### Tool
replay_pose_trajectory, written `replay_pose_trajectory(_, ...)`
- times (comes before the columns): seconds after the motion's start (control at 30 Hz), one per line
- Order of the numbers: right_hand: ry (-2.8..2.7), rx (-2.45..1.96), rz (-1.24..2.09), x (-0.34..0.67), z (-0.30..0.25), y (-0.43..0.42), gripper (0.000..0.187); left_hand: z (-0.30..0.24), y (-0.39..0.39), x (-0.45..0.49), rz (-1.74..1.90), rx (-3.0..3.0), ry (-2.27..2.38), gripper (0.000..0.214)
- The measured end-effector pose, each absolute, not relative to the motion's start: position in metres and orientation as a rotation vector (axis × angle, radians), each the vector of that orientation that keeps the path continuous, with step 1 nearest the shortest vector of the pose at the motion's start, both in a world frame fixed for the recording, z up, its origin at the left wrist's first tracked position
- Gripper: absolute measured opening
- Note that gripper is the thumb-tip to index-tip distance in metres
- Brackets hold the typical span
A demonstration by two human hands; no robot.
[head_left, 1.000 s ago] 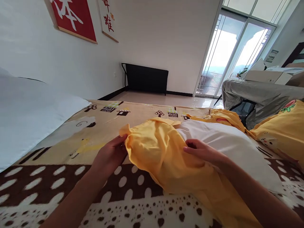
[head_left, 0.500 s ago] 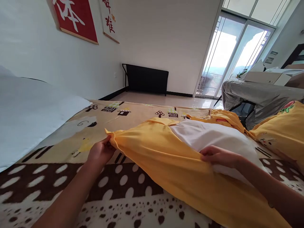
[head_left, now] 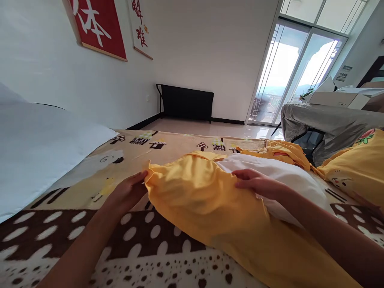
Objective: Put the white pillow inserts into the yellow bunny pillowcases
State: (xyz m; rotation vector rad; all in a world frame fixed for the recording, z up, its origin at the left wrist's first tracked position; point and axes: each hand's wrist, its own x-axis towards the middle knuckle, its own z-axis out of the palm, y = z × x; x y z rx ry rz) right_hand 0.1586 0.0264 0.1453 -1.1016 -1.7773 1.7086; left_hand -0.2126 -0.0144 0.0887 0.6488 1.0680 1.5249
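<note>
A yellow pillowcase lies across the patterned blanket, partly over a white pillow. My left hand pinches the pillowcase's left corner between thumb and fingers. Farther right, my right hand grips the cloth's upper edge beside the white pillow. Between the two hands the fabric is slack and rumpled. How far the pillow reaches under the yellow cloth is hidden.
Another white pillow rests at the left. A yellow pillow with a printed face is at the right, near crumpled yellow cloth. The patterned blanket spreads beneath. Beyond stand a black panel and a plastic-covered piece of furniture.
My right hand has moved left along the pillowcase edge, and my left hand slightly right. The cloth between them has gone from stretched to slack and bunched.
</note>
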Motion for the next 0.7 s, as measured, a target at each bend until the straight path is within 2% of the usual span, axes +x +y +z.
replay_pose_trajectory(0.13, -1.864, -1.394, 1.573, 0.166, 0.153, 0.063, 0.033, 0.091, -0.015, -0.213, 1.566, 0.601, 1.039, 0.019)
replay_pose_trajectory(0.27, -1.734, -1.638, 1.366, 0.199, 0.161, 0.073, 0.038, 0.093, -0.018, -0.203, 1.680, 0.601, 0.933, 0.022)
replay_pose_trajectory(0.4, -1.775, -1.479, 1.570, 0.206, 0.158, 0.064, 0.038, 0.093, -0.022, -0.198, 1.583, 0.620, 0.924, 0.018)
replay_pose_trajectory(0.57, -1.652, -1.298, 1.799, 0.164, 0.152, 0.058, 0.034, 0.095, -0.024, -0.198, 1.536, 0.621, 0.980, 0.015)
replay_pose_trajectory(0.63, -1.687, -1.361, 1.812, 0.148, 0.152, 0.061, 0.032, 0.098, -0.028, -0.197, 1.531, 0.639, 0.991, 0.021)
replay_pose_trajectory(0.7, -1.714, -1.407, 1.775, 0.137, 0.152, 0.066, 0.030, 0.102, -0.036, -0.195, 1.551, 0.680, 1.024, 0.037)
